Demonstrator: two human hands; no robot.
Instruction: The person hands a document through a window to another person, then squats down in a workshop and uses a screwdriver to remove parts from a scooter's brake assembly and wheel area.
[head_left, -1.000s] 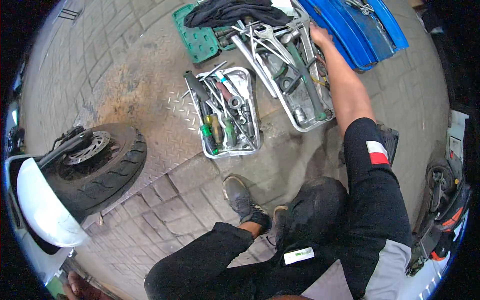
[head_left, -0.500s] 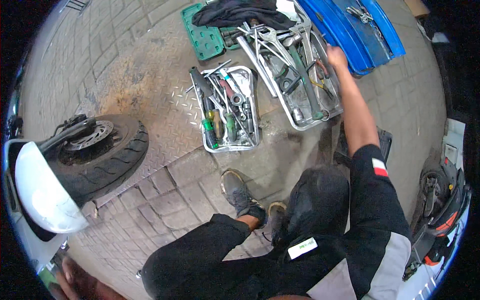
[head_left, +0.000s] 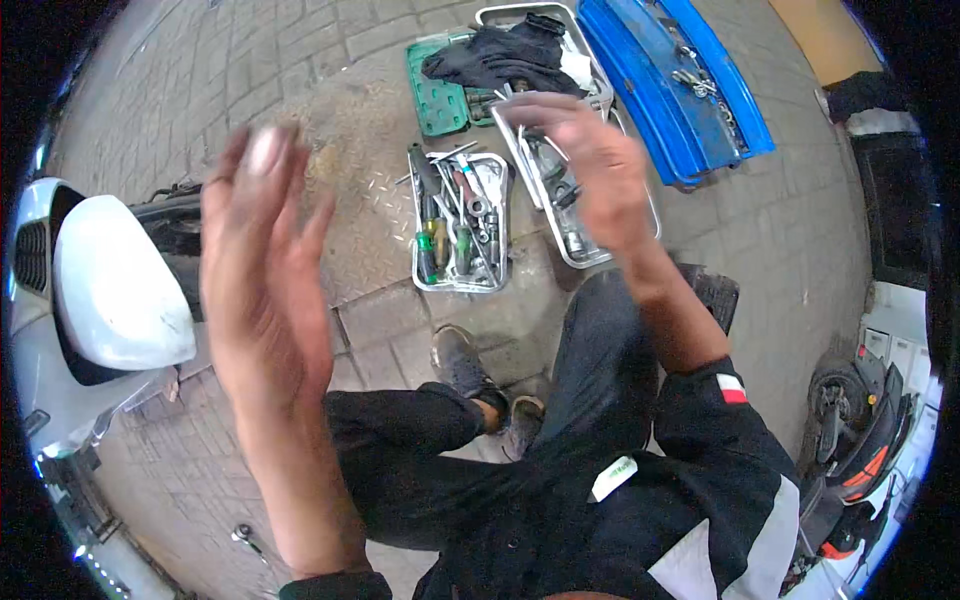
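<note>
Both my hands are raised in the air, holding nothing I can see. My left hand [head_left: 265, 260] is up on the left with its fingers apart, slightly smeared by motion. My right hand [head_left: 595, 165] has its fingers stretched out toward the left, above the larger metal tray [head_left: 588, 262], and covers much of the tools in it. Between the hands, on the floor, a smaller metal tray [head_left: 503, 240] holds screwdrivers, among them a green-handled screwdriver [head_left: 426, 258], and wrenches. Beyond it lie an open green socket case [head_left: 437, 90] and a black cloth [head_left: 495, 60].
A blue toolbox [head_left: 665, 90] with small metal parts stands at the far right. White vehicle bodywork [head_left: 125, 285] is at the left. A ratchet wrench [head_left: 243, 536] rests on the paving at lower left. A motorcycle [head_left: 850, 420] stands at the right.
My right hand has left the blue toolbox's near side and moved left above the larger tray. My left hand has risen from the lower left corner beside the white bodywork. The view has shifted.
</note>
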